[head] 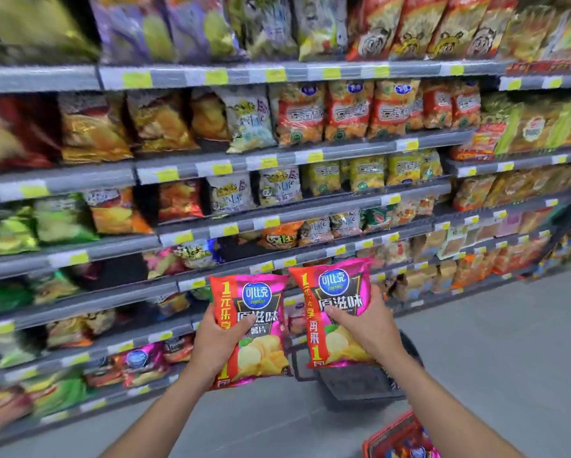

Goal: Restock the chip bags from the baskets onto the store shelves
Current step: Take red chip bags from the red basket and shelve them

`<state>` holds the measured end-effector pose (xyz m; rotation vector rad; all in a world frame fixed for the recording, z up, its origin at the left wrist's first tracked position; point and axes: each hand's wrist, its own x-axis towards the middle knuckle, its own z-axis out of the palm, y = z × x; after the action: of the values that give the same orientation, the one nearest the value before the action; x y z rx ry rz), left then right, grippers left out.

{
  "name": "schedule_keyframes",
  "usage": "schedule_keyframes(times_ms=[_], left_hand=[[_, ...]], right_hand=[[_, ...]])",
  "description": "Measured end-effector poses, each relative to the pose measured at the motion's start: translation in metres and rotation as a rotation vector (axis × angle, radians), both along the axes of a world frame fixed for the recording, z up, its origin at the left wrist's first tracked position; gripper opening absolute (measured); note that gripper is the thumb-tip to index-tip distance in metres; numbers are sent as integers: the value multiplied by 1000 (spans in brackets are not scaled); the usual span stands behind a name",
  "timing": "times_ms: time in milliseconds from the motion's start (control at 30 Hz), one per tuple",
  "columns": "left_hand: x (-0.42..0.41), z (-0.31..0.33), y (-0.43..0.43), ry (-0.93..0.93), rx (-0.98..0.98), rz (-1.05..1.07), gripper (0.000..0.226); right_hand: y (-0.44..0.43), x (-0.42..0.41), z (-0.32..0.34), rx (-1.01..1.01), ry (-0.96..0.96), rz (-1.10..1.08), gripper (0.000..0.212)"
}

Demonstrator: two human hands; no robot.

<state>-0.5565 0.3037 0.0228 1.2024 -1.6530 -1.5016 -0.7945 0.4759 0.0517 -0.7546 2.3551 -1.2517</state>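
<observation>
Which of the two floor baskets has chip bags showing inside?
The red basket at the bottom right edge: pink bags show in it. The dark basket behind the two held bags shows only bare mesh.

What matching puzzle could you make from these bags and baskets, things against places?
Things: 1 left pink bag; 2 right pink bag; 3 red basket; 4 dark basket.
Places: A floor, bottom edge of view; B gripped by right hand; C floor, below the held bags; D gripped by left hand.
Pairs: 1-D, 2-B, 3-A, 4-C.
</observation>
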Motion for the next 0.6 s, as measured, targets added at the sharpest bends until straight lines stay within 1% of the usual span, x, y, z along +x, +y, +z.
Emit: schedule_keyframes(times_ms=[133, 300, 467, 600], left_hand=[[87, 3, -30, -6, -28, 109, 41], [201, 4, -62, -28, -27, 236, 45], [304, 4, -84, -25, -47, 387, 43], [377, 5, -91, -14, -39, 520, 44]], right_hand=[[-53, 69, 6, 15, 33, 113, 76], [-114, 163, 7, 27, 34, 223, 84], [-167, 258, 9, -9, 21, 348, 74], [-207, 326, 10, -51, 25, 445, 77]])
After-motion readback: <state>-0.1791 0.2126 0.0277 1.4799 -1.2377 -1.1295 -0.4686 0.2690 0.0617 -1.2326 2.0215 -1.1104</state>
